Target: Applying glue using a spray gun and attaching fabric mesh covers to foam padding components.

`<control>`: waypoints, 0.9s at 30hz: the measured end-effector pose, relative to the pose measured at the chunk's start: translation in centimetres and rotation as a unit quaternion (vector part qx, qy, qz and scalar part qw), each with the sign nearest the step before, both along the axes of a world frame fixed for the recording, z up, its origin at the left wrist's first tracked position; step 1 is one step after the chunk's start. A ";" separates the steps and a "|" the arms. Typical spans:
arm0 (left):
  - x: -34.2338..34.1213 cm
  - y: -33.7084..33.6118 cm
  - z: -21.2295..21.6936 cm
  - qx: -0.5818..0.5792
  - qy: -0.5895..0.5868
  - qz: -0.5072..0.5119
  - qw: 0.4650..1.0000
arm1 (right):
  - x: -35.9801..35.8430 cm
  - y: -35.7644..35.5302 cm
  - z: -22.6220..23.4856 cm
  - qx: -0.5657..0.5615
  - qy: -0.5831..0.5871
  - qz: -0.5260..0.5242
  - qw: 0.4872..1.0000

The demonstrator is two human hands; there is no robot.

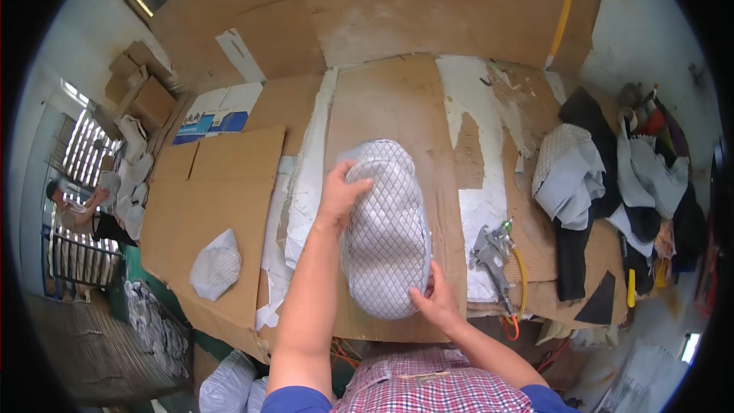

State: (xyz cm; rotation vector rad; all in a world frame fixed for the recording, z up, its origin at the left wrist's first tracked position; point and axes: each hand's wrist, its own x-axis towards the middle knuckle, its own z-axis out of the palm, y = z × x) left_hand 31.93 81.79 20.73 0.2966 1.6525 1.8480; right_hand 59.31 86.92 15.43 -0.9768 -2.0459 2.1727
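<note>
A long, rounded, light grey padded piece with diamond quilting [386, 233] is held lengthwise over the cardboard-covered table in front of me. My left hand [342, 193] grips its far left edge, thumb on the quilted face and fingers mostly hidden behind. Around the near right edge closes my right hand [437, 294], its thumb on top and other fingers partly hidden underneath. The piece has a rounded seam at the far end and its sides bend slightly inward. Whether it touches the table, I cannot tell.
To the right lies a metal spray gun [493, 254] with a yellow hose [523, 279]. Grey and black fabric pieces [573, 176] are heaped beyond it. A small quilted piece [215, 265] rests at left. Tall cardboard [436, 11] backs the table. Another person [80, 214] is far left.
</note>
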 end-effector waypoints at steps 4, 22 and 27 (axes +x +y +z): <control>-3.2 0.9 1.1 -0.150 0.251 0.033 0.956 | -3.0 -1.4 -1.2 0.025 0.221 -0.076 0.972; 10.1 2.7 -3.0 -0.509 0.445 -0.114 0.728 | 8.3 11.6 -4.9 0.579 -0.042 0.032 0.814; 4.7 3.5 -5.7 -0.473 0.572 -0.085 0.665 | 7.8 11.8 -4.0 0.515 -0.036 -0.005 0.857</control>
